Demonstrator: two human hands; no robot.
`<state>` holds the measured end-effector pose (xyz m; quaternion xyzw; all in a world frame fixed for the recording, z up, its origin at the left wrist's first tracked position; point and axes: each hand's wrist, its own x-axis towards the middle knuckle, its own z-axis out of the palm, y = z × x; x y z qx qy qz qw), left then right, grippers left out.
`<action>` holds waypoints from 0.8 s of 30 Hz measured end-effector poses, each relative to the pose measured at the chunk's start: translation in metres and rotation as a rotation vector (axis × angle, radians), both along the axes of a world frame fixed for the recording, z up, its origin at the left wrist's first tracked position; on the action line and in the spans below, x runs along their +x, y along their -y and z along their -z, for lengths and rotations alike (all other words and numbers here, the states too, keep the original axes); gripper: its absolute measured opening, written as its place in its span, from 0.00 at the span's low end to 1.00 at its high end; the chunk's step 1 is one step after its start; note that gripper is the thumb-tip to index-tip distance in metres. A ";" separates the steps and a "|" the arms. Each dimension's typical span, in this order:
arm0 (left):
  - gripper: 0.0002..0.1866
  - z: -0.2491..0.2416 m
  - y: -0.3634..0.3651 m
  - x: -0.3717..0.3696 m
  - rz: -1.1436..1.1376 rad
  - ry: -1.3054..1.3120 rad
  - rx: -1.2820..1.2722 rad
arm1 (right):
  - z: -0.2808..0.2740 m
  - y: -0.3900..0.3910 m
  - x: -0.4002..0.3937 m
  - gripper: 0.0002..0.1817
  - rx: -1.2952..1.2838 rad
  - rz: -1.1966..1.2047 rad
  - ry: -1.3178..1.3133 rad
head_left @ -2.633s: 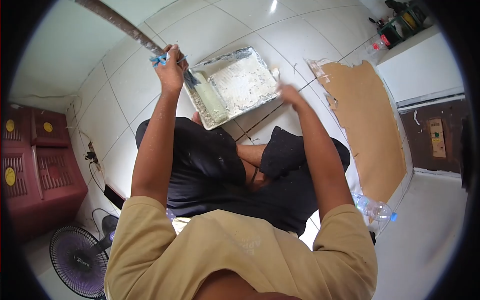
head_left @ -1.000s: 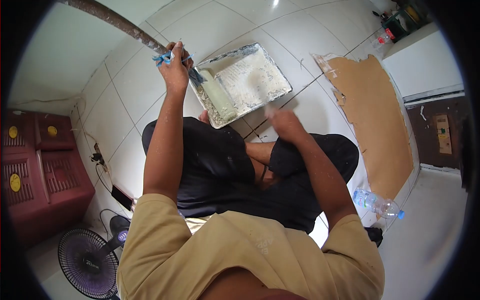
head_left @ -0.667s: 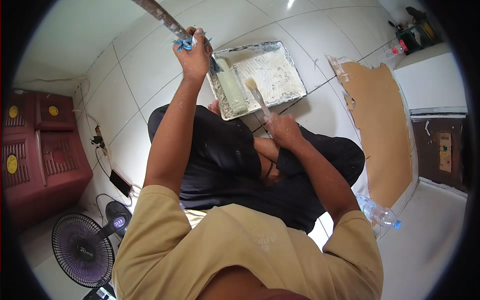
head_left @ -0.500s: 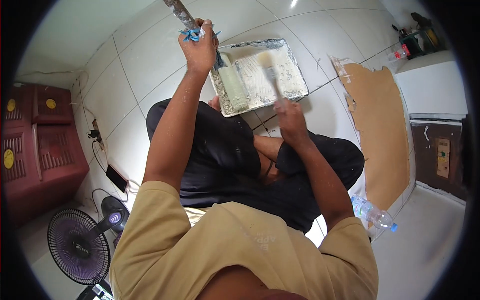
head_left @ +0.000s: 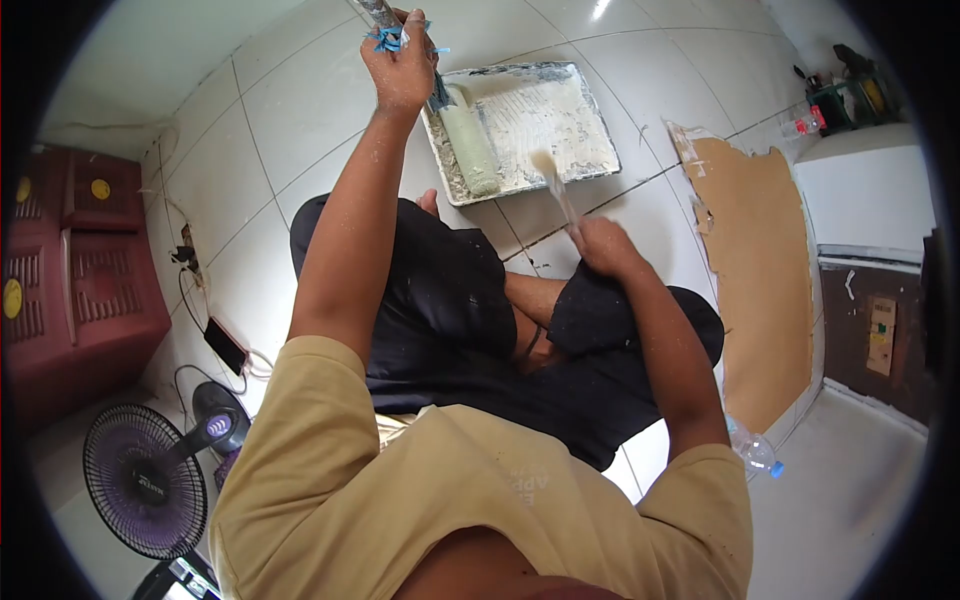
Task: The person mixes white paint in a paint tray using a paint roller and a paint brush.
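A brush [head_left: 556,187] is held by its handle in the right hand [head_left: 608,247], the fingers wrapped round it; its bristles are seen over the near edge of the paint tray [head_left: 565,110] — whether contact is made cannot be told. In the tray a roller [head_left: 467,148] is rested along the left side — its pole [head_left: 380,12] is gripped by the left hand's [head_left: 400,72] curled fingers. Cardboard [head_left: 755,270] is spread to the right.
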<state>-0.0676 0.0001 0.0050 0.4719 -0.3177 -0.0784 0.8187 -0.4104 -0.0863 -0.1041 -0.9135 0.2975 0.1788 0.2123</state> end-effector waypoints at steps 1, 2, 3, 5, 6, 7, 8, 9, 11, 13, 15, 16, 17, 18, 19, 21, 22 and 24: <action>0.10 -0.001 0.006 0.003 -0.007 0.019 0.031 | -0.004 0.002 0.003 0.19 -0.083 -0.009 0.073; 0.10 0.000 0.009 0.007 -0.025 0.030 0.062 | -0.007 0.004 0.004 0.21 -0.294 -0.127 0.354; 0.10 0.002 0.012 0.010 -0.032 0.016 0.057 | -0.008 0.005 0.007 0.21 -0.297 -0.137 0.341; 0.11 -0.001 0.016 0.015 0.061 -0.102 0.022 | -0.027 -0.002 0.026 0.24 -0.213 0.328 0.770; 0.13 -0.001 0.015 0.014 0.026 -0.103 0.041 | -0.012 0.001 0.020 0.24 -0.057 0.331 0.441; 0.13 -0.001 0.013 0.012 0.037 -0.103 0.041 | 0.053 0.018 0.009 0.24 -0.091 0.094 0.060; 0.13 -0.002 0.011 0.013 0.008 -0.084 0.061 | 0.049 0.018 0.004 0.24 -0.078 0.052 0.035; 0.13 -0.003 0.011 0.016 -0.020 -0.064 0.079 | 0.044 0.015 0.001 0.24 -0.065 0.011 0.011; 0.13 -0.007 0.009 0.018 -0.015 -0.071 0.055 | 0.019 0.017 0.005 0.24 -0.092 0.101 0.169; 0.13 -0.010 0.006 0.015 0.014 -0.081 0.030 | -0.003 0.014 0.007 0.24 -0.102 0.171 0.301; 0.14 -0.012 -0.001 0.018 0.053 -0.144 0.020 | -0.018 0.012 0.011 0.23 -0.150 0.489 0.582; 0.14 -0.025 -0.002 0.012 0.026 -0.165 0.030 | -0.020 0.006 0.013 0.24 -0.128 0.547 0.650; 0.13 -0.032 0.000 0.008 0.008 -0.177 0.043 | -0.009 0.007 0.007 0.24 -0.124 0.555 0.648; 0.10 -0.034 0.002 0.006 0.009 -0.187 0.004 | 0.009 0.011 -0.003 0.25 -0.143 0.361 0.268; 0.10 -0.024 0.008 0.003 0.027 -0.188 0.007 | 0.028 0.015 -0.015 0.25 -0.160 0.165 -0.111; 0.10 0.001 0.023 0.007 -0.022 -0.256 0.080 | 0.040 0.026 -0.018 0.28 -0.117 0.199 -0.037; 0.11 0.001 0.022 0.005 -0.016 -0.247 0.164 | 0.032 0.028 -0.011 0.28 -0.174 0.268 0.259; 0.12 -0.004 0.019 0.009 -0.001 -0.147 0.233 | 0.021 0.028 -0.003 0.28 -0.216 0.314 0.541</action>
